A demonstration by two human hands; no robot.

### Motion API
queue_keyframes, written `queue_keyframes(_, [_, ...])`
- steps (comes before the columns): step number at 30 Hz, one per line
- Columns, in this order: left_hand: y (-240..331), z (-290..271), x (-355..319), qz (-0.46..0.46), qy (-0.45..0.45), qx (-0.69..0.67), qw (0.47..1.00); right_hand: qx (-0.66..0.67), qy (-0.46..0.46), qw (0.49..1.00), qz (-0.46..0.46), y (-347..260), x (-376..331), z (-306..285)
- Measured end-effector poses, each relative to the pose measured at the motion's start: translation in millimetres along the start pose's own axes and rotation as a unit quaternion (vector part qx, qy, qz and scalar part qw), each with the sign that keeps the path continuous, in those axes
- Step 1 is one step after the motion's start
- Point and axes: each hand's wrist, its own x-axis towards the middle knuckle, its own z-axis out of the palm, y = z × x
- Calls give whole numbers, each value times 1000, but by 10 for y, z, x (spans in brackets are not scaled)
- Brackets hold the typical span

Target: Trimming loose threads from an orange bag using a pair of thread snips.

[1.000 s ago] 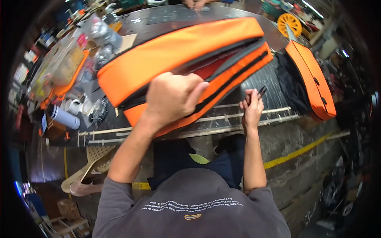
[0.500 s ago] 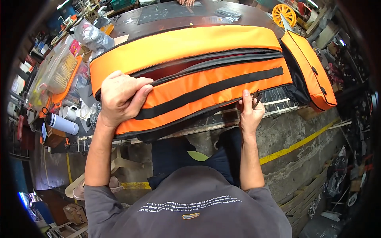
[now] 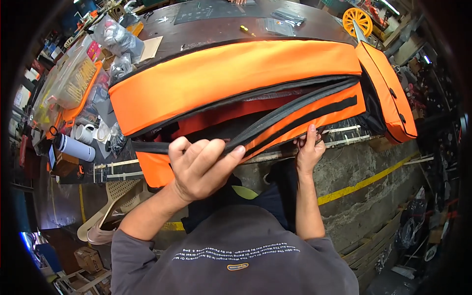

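A long orange bag with black trim lies across the front of the table, its zippered opening gaping to show a red and dark inside. My left hand is closed on the black zipper edge of the front panel and holds it down toward me. Below the panel's right part, my right hand pinches the lower edge, thumb on top. A small dark object shows by its fingers, too hidden to name. A black strip runs along the front panel.
Another orange and black bag stands at the right, near a yellow wheel. On the left are a clear plastic box, mugs and a white bottle. A beige chair stands below the table edge.
My left hand has moved right and toward me, pulling the zipper edge down, so the opening gapes wider. My right hand has shifted slightly lower, still at the bag's edge.
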Motion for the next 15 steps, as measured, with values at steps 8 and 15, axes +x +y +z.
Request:
queue_keyframes(8, [-452,80,443,-105,-25,28,994,-15,-9,999,-51,-66,65,189])
queue_keyframes(15, [-102,417,720,-86,-99,-24,991,82,0,997,-5,-226,105,479])
